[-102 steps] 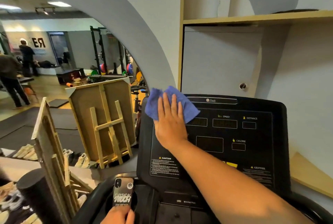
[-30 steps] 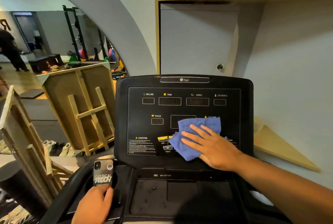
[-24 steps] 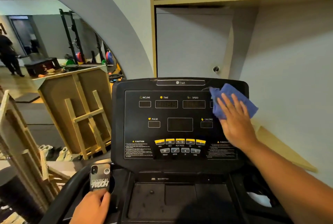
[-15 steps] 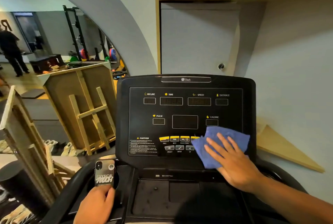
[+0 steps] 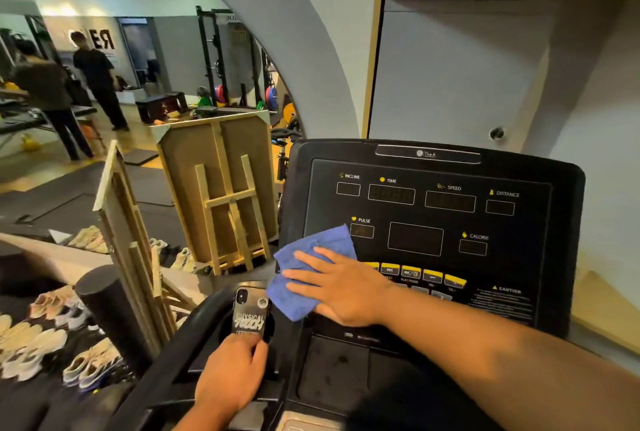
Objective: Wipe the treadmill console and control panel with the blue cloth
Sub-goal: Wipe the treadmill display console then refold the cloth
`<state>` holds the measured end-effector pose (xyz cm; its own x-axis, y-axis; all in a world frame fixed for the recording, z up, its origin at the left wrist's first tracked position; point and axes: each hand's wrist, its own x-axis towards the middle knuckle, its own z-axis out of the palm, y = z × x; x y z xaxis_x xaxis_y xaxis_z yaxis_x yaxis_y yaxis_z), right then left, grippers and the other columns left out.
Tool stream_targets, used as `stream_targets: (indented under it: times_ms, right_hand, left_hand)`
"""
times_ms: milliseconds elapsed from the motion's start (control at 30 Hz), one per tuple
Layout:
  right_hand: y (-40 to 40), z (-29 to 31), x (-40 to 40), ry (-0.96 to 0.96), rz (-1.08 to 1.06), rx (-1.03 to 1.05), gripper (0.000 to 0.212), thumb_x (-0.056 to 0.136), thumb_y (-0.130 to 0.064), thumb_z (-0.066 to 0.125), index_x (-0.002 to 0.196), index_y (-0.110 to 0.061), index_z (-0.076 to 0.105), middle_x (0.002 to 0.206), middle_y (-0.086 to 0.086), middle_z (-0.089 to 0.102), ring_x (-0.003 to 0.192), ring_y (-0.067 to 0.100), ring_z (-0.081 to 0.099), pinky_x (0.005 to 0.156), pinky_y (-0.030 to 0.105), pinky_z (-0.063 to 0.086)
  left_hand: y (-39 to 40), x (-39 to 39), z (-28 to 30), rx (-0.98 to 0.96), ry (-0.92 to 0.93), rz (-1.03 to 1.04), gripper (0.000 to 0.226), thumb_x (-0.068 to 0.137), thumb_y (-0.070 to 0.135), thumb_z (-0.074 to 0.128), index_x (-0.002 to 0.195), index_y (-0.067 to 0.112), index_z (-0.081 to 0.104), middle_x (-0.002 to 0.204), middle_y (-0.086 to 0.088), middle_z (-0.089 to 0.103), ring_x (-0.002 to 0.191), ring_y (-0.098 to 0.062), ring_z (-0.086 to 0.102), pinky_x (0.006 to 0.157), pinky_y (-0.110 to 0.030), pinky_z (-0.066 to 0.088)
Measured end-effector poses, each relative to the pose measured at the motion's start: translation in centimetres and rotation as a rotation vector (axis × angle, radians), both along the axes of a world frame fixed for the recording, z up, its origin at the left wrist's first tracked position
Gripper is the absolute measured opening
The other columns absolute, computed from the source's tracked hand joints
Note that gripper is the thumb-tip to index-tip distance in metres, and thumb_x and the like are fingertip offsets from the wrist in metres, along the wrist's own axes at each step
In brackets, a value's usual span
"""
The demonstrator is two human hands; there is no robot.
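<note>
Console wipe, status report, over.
Right hand flat on blue cloth, lower-left of console. Left hand at phone in cupholder. Nothing blocking.

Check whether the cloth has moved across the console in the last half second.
Yes. The cloth slid from the console's lower right, past the yellow buttons, to its lower left edge.

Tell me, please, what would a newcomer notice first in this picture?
First, the blue cloth, pressed flat by the right hand on the lower left of the black treadmill console. Next, the left hand at a phone standing in the left cup holder. At the left, a mirror shows a gym.
</note>
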<state>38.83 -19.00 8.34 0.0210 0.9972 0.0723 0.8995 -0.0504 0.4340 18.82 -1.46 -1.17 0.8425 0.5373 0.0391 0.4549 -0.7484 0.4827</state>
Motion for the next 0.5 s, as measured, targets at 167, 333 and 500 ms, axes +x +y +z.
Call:
stream_targets:
  times_ms: [167,333,500]
  right_hand:
    - [2.6,6.4,2.9,-0.012,-0.269,0.354,0.061,0.098,-0.039,0.035,0.156,-0.022,0.03,0.166,0.0,0.021,0.154,0.028,0.01,0.125,0.049,0.008]
    - [1.4,2.6,0.4,0.011,-0.243,0.317,0.063,0.099,-0.044,0.043,0.156,-0.021,0.031,0.166,0.003,0.02,0.154,0.034,0.009,0.123,0.054,0.009]
    - [-2.4,-2.0,-0.7,0.0,0.041,-0.022,0.052,0.103,-0.047,0.035,0.152,-0.029,0.039,0.164,-0.007,0.025,0.154,0.025,0.014,0.124,0.043,-0.003]
  left_hand:
    - [0.0,0.0,0.2,-0.003,-0.002,0.0,0.04,0.088,0.052,0.032,0.074,0.024,0.056,0.081,0.002,0.063,0.078,-0.011,0.062,0.075,-0.036,0.053]
    - [-0.2,-0.1,0.3,-0.009,-0.018,0.009,0.036,0.089,0.05,0.034,0.07,0.026,0.054,0.081,0.002,0.062,0.077,-0.011,0.062,0.074,-0.035,0.051]
    - [-0.2,-0.1,0.7,-0.051,-0.001,0.028,0.031,0.085,0.051,0.035,0.07,0.03,0.052,0.081,0.0,0.061,0.077,-0.016,0.062,0.074,-0.036,0.052]
